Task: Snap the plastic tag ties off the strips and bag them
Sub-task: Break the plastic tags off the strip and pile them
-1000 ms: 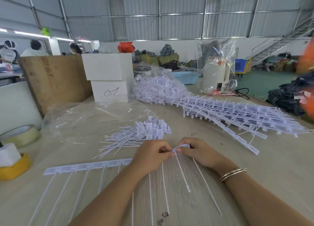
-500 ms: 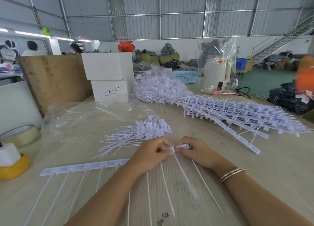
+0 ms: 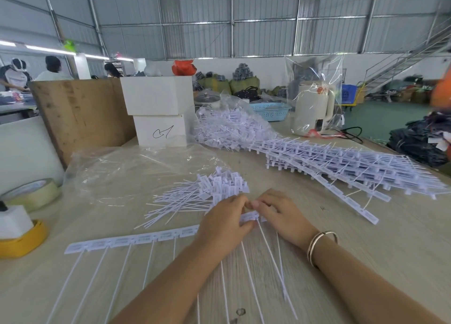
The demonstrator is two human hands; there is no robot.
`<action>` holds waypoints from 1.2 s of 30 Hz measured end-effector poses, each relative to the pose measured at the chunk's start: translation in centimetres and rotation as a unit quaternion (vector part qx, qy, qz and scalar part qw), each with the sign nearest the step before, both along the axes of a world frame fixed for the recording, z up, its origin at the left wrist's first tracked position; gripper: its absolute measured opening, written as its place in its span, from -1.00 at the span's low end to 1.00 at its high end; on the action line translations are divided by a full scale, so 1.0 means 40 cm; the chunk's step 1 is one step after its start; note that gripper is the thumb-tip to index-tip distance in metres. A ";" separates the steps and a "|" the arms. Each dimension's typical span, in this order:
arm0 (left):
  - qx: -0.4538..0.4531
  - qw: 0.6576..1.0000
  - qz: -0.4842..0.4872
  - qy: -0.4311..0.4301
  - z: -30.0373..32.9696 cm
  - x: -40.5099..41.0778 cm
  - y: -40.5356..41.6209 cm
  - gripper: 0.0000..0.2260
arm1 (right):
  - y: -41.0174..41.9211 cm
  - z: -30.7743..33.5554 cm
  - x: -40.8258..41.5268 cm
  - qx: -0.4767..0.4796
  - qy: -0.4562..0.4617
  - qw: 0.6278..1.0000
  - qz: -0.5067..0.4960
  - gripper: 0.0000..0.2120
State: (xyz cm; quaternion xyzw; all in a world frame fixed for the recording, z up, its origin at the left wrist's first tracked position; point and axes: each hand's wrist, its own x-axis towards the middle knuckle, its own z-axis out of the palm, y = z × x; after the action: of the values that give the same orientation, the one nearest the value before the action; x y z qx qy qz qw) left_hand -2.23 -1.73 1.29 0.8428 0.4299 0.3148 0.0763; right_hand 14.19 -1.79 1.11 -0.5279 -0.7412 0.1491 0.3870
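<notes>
Right at the near end of the strip (image 3: 136,239), where its row of joined tag heads runs under our fingers, we have both hands closed in a narrow pinch on the plastic: our left hand (image 3: 223,223) grips the strip's end and our right hand (image 3: 275,212) pinches the next tag tie (image 3: 251,217), whose head shows white between our fingertips. We hold them this close, thumbs nearly touching, because the snap seems to need a short bend right at the joint; which side of the joint each fingertip sits on we cannot tell. From the strip the thin tails fan toward us across the table (image 3: 366,262), left lying flat so they stay untangled. Just beyond the strip lies the loose pile of snapped ties (image 3: 210,193), heads bunched together and tails pointing left, likely kept within reach so each freed tie drops there in one short move. Behind that pile and left of the strip's far end, the clear plastic bag (image 3: 127,172) lies flat and crumpled, not yet filled by our reading. Well right of the strip sits the stack of uncut strips (image 3: 341,167), laid lengthwise, with a bagged heap of ties (image 3: 231,128) at its far end. Left of the strip, by the table edge, rests a tape roll (image 3: 31,194).
</notes>
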 end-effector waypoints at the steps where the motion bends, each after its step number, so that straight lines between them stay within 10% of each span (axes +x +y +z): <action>1: -0.004 1.000 -0.003 -0.006 0.000 0.002 -0.001 -0.85 | -0.004 0.001 -0.007 -0.035 -0.014 0.999 0.014 -0.82; 18: -0.015 0.997 0.025 0.066 -0.014 -0.021 0.015 -0.84 | -0.012 0.013 0.003 -0.156 0.078 0.983 0.048 -0.76; 36: -0.226 0.963 -0.048 -0.138 -0.002 -0.035 0.026 -0.89 | -0.013 0.003 0.019 -0.138 0.143 0.975 0.104 -0.94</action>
State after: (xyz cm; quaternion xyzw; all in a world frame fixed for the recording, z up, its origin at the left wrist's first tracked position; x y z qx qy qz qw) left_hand -3.64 -0.69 1.20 0.7715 0.4342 0.3187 0.3388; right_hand 14.96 -2.31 1.23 -0.4696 -0.7015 0.3632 0.3944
